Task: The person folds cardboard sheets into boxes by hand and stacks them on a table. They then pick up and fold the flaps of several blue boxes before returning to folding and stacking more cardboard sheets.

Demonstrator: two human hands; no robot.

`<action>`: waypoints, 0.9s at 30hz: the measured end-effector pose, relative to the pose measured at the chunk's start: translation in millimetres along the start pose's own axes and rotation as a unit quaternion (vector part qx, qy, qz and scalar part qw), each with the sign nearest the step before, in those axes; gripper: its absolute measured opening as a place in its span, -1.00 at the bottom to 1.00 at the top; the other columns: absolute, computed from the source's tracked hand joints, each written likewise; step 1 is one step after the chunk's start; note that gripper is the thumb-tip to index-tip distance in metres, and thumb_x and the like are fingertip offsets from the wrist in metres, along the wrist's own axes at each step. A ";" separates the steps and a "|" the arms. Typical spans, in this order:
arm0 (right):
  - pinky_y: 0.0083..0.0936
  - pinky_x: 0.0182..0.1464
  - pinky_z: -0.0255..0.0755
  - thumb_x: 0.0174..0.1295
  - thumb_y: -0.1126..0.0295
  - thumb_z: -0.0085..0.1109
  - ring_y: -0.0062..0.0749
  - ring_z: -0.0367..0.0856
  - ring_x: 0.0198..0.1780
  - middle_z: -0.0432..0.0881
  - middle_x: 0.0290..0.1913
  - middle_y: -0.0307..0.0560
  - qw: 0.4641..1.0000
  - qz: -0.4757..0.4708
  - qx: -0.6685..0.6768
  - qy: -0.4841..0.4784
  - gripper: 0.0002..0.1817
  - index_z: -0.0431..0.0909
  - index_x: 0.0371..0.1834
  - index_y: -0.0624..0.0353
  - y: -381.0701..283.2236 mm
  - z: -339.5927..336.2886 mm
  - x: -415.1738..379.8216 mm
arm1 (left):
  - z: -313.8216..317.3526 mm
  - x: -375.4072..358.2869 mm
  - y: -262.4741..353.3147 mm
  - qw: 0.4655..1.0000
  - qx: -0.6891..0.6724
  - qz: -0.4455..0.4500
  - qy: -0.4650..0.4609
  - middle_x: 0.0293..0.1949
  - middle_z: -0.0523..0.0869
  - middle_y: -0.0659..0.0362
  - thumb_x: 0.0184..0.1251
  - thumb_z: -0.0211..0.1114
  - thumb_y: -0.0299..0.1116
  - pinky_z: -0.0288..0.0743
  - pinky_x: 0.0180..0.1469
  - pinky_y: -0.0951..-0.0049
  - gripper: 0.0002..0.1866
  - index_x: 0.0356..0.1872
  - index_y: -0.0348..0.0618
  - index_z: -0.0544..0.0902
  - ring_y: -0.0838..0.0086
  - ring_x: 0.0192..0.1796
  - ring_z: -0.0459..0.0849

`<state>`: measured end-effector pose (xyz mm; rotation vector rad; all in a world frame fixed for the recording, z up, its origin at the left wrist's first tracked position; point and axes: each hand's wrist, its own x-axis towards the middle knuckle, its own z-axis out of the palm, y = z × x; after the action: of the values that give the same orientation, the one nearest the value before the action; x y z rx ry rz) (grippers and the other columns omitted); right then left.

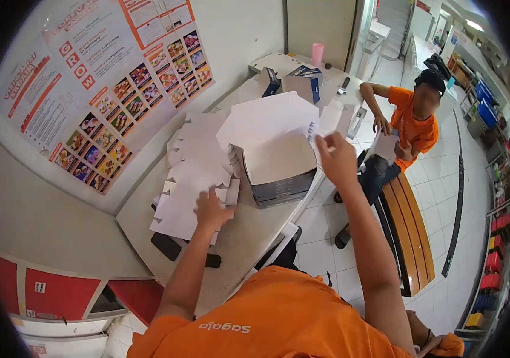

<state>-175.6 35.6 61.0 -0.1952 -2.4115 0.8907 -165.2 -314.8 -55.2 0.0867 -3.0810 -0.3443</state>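
My left hand [210, 210] rests with spread fingers on the flat white cardboard sheets [198, 158], which lie in an uneven pile on the table. To the right of the pile stands a stack of nested boxes [282, 164], dark outside and white inside, with a raised white lid flap at its back. My right hand [335, 156] is raised beside the stack's right edge. Its fingers are curled close together near the notched flap, and whether they hold anything is too small to tell.
Blue-and-white boxes [303, 83], a pink cup [318, 53] and a dark phone-like object [165, 245] are on the table [255, 238]. At right, a co-worker in orange [416, 122] sits on a wooden bench [407, 227], holding something pale. Posters cover the left wall.
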 end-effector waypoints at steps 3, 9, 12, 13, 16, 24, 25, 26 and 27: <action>-0.24 -0.22 0.58 0.36 0.19 0.36 0.02 0.78 -0.29 0.78 -0.27 0.19 0.999 0.013 0.029 -0.008 -0.65 0.66 -0.19 0.34 11.5 -43.4 -53.7 | 21.4 -10.8 -41.7 0.985 0.083 -0.053 -0.139 0.33 0.48 -0.13 0.10 0.59 -0.02 0.45 0.35 0.00 -0.07 0.46 -0.14 0.35 -0.16 0.37 0.48; -0.39 -0.33 0.53 0.34 0.34 0.38 -0.38 0.66 -0.43 0.73 -0.39 0.01 0.977 0.126 0.075 -0.154 -0.77 0.67 -0.20 0.34 85.2 -105.9 -159.4 | 57.8 41.2 -135.3 0.971 -0.062 0.141 -0.182 0.06 0.70 -0.25 0.28 0.35 -0.14 0.54 0.22 0.05 -0.60 -0.04 -0.28 0.71 -0.15 0.18 0.64; -0.46 -0.35 0.53 0.38 0.38 0.34 -0.47 0.68 -0.38 0.75 -0.36 -0.06 0.950 0.240 0.170 -0.108 -0.81 0.68 -0.16 0.32 116.0 -138.5 -213.4 | 41.2 59.0 -130.7 0.990 -0.103 0.065 -0.071 -0.10 0.72 -0.32 0.36 0.12 -0.26 0.55 0.11 0.00 -0.67 -0.31 -0.36 0.72 -0.26 0.01 0.67; -0.46 -0.35 0.53 0.38 0.38 0.34 -0.47 0.68 -0.38 0.75 -0.36 -0.06 0.950 0.247 0.168 -0.088 -0.81 0.68 -0.16 0.32 120.3 -145.5 -223.9 | 41.1 67.0 -135.5 0.992 -0.107 0.047 -0.048 -0.06 0.72 -0.30 0.39 0.09 -0.27 0.53 0.14 0.00 -0.66 -0.25 -0.36 0.73 -0.24 0.05 0.67; -0.51 -0.31 0.58 0.42 0.37 0.32 -0.50 0.71 -0.33 0.78 -0.29 -0.09 0.930 0.323 0.170 -0.045 -0.79 0.68 -0.08 0.32 137.7 -162.2 -262.7 | 32.5 93.5 -166.8 0.989 -0.100 0.098 0.041 0.07 0.71 -0.23 0.62 0.00 -0.17 0.45 0.26 0.01 -0.55 0.13 -0.35 0.67 -0.09 0.20 0.62; -0.35 -0.20 0.59 0.33 0.28 0.39 -0.22 0.75 -0.31 0.78 -0.28 0.04 0.945 0.318 0.039 0.059 -0.73 0.67 -0.08 0.25 102.9 -207.4 -315.6 | -209.9 66.3 -88.3 0.944 -0.256 0.122 0.166 -0.01 0.74 -0.02 0.49 0.37 -0.14 0.58 0.06 0.19 -0.54 0.14 -0.35 0.62 0.18 -0.03 0.70; -0.35 -0.20 0.59 0.33 0.28 0.39 -0.22 0.75 -0.31 0.78 -0.28 0.04 0.944 0.319 0.038 0.072 -0.73 0.67 -0.08 0.25 90.4 -207.2 -315.2 | -236.8 53.4 -74.6 0.927 -0.284 0.134 0.207 -0.02 0.74 -0.05 0.47 0.38 -0.13 0.58 0.06 0.18 -0.54 0.13 -0.36 0.63 0.14 -0.03 0.70; -0.39 -0.22 0.59 0.33 0.32 0.40 -0.29 0.74 -0.33 0.78 -0.30 0.00 0.952 0.283 0.009 0.116 -0.75 0.67 -0.04 0.22 77.9 -205.1 -313.7 | -256.9 42.1 -61.1 0.908 -0.311 0.148 0.237 -0.03 0.74 -0.07 0.46 0.40 -0.12 0.58 0.06 0.17 -0.53 0.11 -0.37 0.63 0.11 -0.02 0.70; -0.43 -0.24 0.58 0.32 0.36 0.41 -0.36 0.73 -0.35 0.78 -0.32 -0.05 0.957 0.247 -0.018 0.152 -0.75 0.67 -0.01 0.20 70.8 -211.0 -312.3 | -273.2 26.7 -42.4 0.893 -0.334 0.159 0.256 -0.04 0.74 -0.09 0.44 0.41 -0.12 0.58 0.06 0.16 -0.52 0.10 -0.38 0.64 0.07 -0.02 0.70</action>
<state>196.9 108.8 6.9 -0.9117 -2.1176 0.9451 -177.1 -417.6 202.5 -0.2959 -2.2548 -1.1173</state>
